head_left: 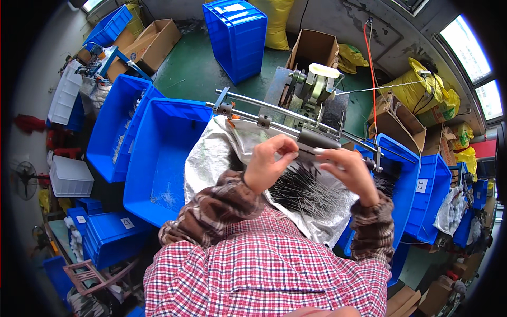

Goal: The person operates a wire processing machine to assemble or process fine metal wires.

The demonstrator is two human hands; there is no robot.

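Note:
My left hand [268, 162] is closed, thumb and index finger pinched together just in front of the metal machine [319, 139]. To its right my right hand [349, 173] has its fingers drawn together near the same dark roller part. A dark, narrow line shows between the two sets of fingertips, but what they grip is too small to make out. Below the hands a bundle of thin, dark and shiny wire-like rods [302, 194] lies on a white woven sack [203, 162] spread across my lap.
Blue bins [158, 158] stand at my left, and another blue bin [404, 195] is close at my right. Two metal rails [269, 105] cross ahead. Behind the machine are a cardboard box [315, 47] and a tall blue crate [237, 39]. A red cable [371, 68] hangs at the right.

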